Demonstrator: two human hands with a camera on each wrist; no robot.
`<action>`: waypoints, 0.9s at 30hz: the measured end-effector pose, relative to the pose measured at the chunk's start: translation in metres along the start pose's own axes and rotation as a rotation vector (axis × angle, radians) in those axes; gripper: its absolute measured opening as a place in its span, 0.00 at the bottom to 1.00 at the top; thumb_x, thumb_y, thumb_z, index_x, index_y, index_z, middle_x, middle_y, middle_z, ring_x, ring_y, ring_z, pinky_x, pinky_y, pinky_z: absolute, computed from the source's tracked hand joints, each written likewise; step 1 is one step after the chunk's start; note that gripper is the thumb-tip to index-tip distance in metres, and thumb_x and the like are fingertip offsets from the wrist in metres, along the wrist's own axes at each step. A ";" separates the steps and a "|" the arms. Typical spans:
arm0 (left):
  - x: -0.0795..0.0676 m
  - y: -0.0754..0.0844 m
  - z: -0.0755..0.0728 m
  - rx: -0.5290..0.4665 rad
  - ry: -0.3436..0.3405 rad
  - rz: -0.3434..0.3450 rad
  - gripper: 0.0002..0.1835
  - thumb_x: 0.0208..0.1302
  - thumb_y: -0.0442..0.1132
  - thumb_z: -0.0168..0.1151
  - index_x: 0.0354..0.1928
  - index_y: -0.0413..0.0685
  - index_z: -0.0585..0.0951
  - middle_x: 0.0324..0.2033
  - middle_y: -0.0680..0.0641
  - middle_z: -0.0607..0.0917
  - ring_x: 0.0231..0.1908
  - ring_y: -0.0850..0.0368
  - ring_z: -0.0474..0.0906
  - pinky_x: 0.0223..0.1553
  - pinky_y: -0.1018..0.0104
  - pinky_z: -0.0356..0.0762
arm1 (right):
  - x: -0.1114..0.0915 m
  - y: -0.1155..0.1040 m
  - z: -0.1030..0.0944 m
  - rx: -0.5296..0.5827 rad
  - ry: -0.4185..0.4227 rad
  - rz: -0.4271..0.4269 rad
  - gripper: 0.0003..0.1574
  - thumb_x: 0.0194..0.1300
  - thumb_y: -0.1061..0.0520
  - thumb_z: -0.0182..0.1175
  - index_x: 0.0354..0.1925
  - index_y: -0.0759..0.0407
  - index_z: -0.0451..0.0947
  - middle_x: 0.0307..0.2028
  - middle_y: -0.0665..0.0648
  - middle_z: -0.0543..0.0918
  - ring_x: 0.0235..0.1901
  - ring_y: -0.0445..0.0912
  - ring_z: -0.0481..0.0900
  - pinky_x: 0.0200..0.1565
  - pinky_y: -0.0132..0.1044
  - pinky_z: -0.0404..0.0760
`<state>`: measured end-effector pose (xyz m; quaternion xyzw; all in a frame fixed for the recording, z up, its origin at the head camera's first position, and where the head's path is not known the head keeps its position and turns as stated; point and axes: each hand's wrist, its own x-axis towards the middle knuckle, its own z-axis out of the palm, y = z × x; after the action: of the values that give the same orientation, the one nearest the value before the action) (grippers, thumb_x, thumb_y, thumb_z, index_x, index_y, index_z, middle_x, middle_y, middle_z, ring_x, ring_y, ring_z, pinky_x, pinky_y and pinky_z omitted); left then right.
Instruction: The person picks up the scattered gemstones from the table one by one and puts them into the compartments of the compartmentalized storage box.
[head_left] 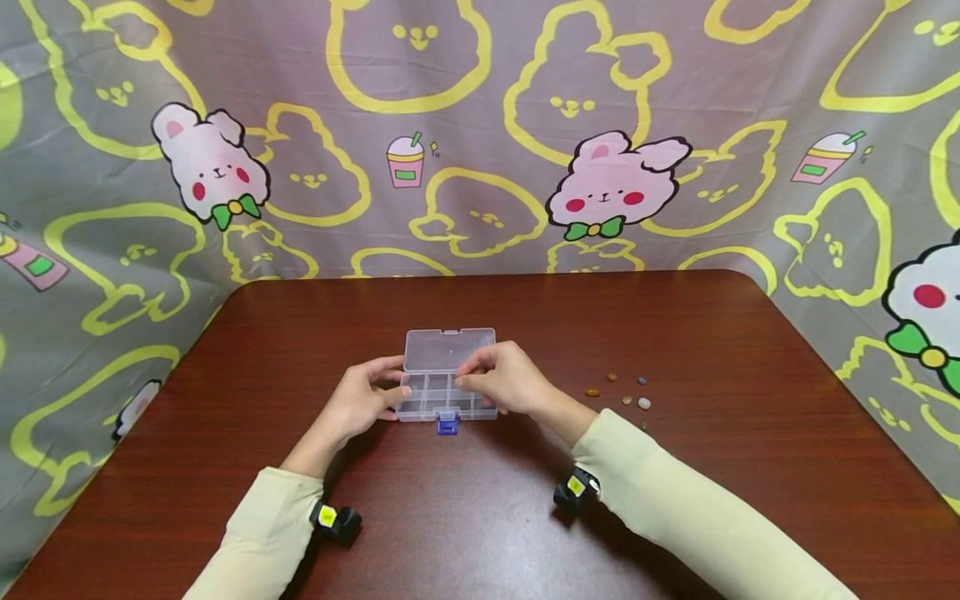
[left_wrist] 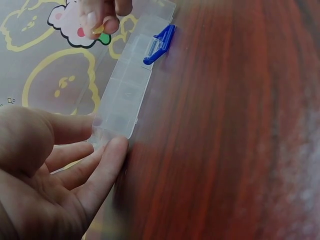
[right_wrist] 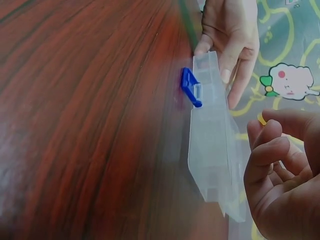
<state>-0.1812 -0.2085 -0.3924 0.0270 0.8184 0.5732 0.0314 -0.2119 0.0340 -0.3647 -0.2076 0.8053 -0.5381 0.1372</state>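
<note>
A clear plastic compartment box (head_left: 435,407) lies on the table with its lid (head_left: 450,350) raised at the back. Its blue latch (head_left: 447,425) hangs unfastened at the front. My left hand (head_left: 358,402) holds the box by its left end, thumb over the near rim. Above the box's right half, my right hand (head_left: 510,379) pinches a small yellow stone (right_wrist: 261,119) between thumb and fingertips. That yellow stone (left_wrist: 98,30) also shows in the left wrist view. From the head view, the right fingers hide part of the compartments.
To the right of the box, several small stones lie scattered, among them a brown stone (head_left: 592,392), a blue stone (head_left: 642,381) and a white stone (head_left: 644,403). A patterned curtain (head_left: 480,200) hangs behind the dark wooden table (head_left: 480,517).
</note>
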 end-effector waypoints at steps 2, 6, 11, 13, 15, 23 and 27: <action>0.000 -0.001 0.000 0.001 -0.001 -0.001 0.29 0.63 0.24 0.65 0.67 0.29 0.71 0.51 0.28 0.81 0.28 0.55 0.82 0.28 0.58 0.87 | 0.002 -0.002 0.003 0.003 -0.001 -0.001 0.02 0.62 0.64 0.68 0.35 0.63 0.86 0.21 0.65 0.79 0.11 0.42 0.68 0.11 0.30 0.66; 0.001 -0.001 0.000 0.011 -0.002 -0.012 0.29 0.64 0.24 0.64 0.67 0.30 0.71 0.51 0.29 0.81 0.29 0.54 0.83 0.29 0.58 0.87 | 0.006 -0.005 0.009 0.000 -0.003 -0.010 0.02 0.62 0.63 0.68 0.34 0.63 0.86 0.17 0.62 0.77 0.10 0.42 0.68 0.10 0.30 0.66; 0.001 -0.001 -0.001 0.004 -0.004 -0.013 0.29 0.64 0.24 0.64 0.67 0.30 0.71 0.52 0.29 0.81 0.28 0.53 0.83 0.29 0.58 0.87 | 0.012 -0.007 0.015 -0.005 -0.009 0.006 0.02 0.62 0.63 0.69 0.35 0.62 0.86 0.13 0.56 0.74 0.10 0.41 0.68 0.10 0.30 0.66; 0.001 -0.001 -0.001 0.002 -0.003 -0.016 0.29 0.64 0.24 0.64 0.67 0.31 0.71 0.52 0.29 0.81 0.28 0.53 0.83 0.29 0.58 0.87 | 0.014 -0.008 0.018 -0.006 -0.007 0.015 0.03 0.62 0.63 0.69 0.35 0.62 0.86 0.14 0.56 0.74 0.10 0.41 0.68 0.10 0.29 0.67; 0.001 -0.001 -0.001 -0.003 0.000 -0.021 0.29 0.63 0.24 0.64 0.67 0.31 0.71 0.52 0.29 0.81 0.27 0.54 0.82 0.29 0.58 0.87 | 0.017 -0.010 0.022 -0.005 -0.005 0.024 0.03 0.62 0.63 0.69 0.36 0.62 0.86 0.14 0.57 0.75 0.11 0.42 0.68 0.11 0.29 0.67; 0.002 -0.003 -0.001 0.001 -0.013 -0.013 0.29 0.64 0.24 0.64 0.67 0.31 0.71 0.52 0.28 0.81 0.26 0.53 0.82 0.29 0.59 0.87 | 0.027 -0.014 0.035 -0.019 -0.007 0.029 0.02 0.62 0.63 0.69 0.34 0.62 0.86 0.13 0.56 0.75 0.09 0.42 0.69 0.10 0.29 0.69; 0.002 -0.003 -0.003 0.000 -0.017 -0.013 0.29 0.64 0.24 0.64 0.67 0.31 0.71 0.52 0.28 0.81 0.26 0.54 0.82 0.30 0.59 0.87 | 0.031 -0.016 0.041 -0.043 -0.006 0.031 0.02 0.61 0.63 0.70 0.34 0.62 0.86 0.10 0.52 0.74 0.08 0.41 0.68 0.10 0.29 0.70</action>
<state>-0.1837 -0.2121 -0.3946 0.0266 0.8183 0.5726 0.0421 -0.2179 -0.0193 -0.3658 -0.1996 0.8195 -0.5178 0.1432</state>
